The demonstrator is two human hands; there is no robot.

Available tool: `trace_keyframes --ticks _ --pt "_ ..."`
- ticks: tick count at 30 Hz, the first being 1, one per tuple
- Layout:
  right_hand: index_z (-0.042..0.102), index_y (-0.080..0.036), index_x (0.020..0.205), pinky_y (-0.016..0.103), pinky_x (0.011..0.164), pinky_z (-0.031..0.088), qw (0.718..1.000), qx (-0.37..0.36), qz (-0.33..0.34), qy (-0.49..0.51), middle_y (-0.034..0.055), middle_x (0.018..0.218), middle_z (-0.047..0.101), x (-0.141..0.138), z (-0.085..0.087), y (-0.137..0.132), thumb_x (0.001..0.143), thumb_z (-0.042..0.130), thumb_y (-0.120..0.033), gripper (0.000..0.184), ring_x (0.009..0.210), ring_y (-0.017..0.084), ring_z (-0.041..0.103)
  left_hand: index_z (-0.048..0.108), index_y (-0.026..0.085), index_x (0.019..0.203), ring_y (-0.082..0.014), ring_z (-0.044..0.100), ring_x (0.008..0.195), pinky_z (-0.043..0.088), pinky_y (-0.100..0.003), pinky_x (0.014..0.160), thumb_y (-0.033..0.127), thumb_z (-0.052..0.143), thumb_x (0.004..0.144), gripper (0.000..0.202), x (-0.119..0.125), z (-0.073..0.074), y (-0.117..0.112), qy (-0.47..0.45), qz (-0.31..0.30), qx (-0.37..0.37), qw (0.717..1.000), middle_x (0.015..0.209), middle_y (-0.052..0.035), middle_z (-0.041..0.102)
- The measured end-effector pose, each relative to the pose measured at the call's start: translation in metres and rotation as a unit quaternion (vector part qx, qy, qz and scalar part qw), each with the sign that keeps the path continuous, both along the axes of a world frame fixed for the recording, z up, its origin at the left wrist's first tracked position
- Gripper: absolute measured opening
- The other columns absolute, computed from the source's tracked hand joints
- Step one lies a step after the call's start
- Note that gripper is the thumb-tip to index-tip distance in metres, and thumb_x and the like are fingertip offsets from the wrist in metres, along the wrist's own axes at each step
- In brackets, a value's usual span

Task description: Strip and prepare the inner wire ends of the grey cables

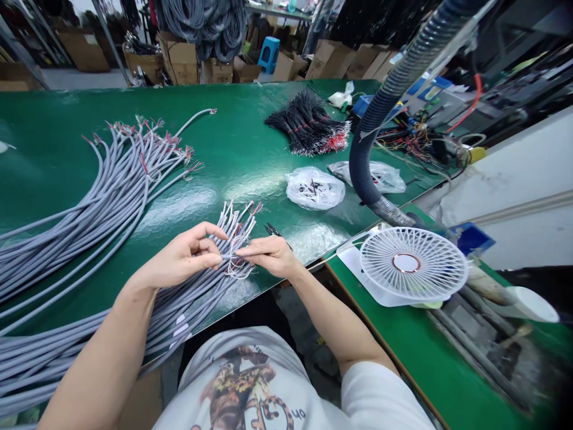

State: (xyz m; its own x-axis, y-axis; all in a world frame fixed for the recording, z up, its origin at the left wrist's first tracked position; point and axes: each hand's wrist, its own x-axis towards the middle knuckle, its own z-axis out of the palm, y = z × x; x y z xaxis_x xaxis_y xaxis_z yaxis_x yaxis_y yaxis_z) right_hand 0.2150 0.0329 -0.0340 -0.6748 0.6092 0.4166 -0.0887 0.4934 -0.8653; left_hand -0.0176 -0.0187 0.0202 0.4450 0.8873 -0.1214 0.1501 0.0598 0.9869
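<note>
My left hand (188, 257) is closed, with thumb and fingers pinching a grey cable near its stripped end. Just to the right, my right hand (273, 254) has its fingers pressed together at the thin wires coming out of that cable. Both hands are above a bundle of grey cables (188, 301), whose stripped ends fan out with white and red wires and pale loose strands. The exact grip of the right fingertips is partly hidden. Behind the right hand lies a pair of dark snips (271, 229), partly covered by the hand.
A second grey cable bundle (107, 185) lies left on the green table (233, 143). Black wire bundles (308, 122) and plastic bags of small parts (316, 188) lie farther back. A ribbed hose (369, 131) and a white fan (414, 263) stand to the right.
</note>
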Motion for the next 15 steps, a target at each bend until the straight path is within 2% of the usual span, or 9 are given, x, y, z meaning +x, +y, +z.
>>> trace_keyframes --ticks 11,15 --pt "0.076 -0.013 0.096 0.020 0.055 0.049 0.992 -0.117 0.017 0.038 0.0057 0.069 0.069 -0.0083 -0.0034 -0.0040 0.083 0.067 -0.035 0.027 0.054 0.009 0.058 0.046 0.016 0.110 -0.0095 0.051 0.062 0.040 -0.022 0.062 0.029 0.065 0.081 0.037 -0.0015 0.0024 -0.0002 -0.037 -0.004 -0.009 0.999 0.066 0.0029 0.059" --pt "0.077 -0.013 0.094 0.020 0.053 0.048 0.990 -0.130 0.023 0.043 0.0055 0.066 0.069 -0.0098 -0.0045 -0.0025 0.081 0.069 -0.037 0.028 0.053 0.009 0.058 0.047 0.016 0.109 -0.0094 0.051 0.061 0.039 -0.022 0.061 0.028 0.066 0.080 0.036 -0.0016 0.0037 -0.0008 -0.038 0.001 -0.010 0.999 0.066 0.0031 0.059"
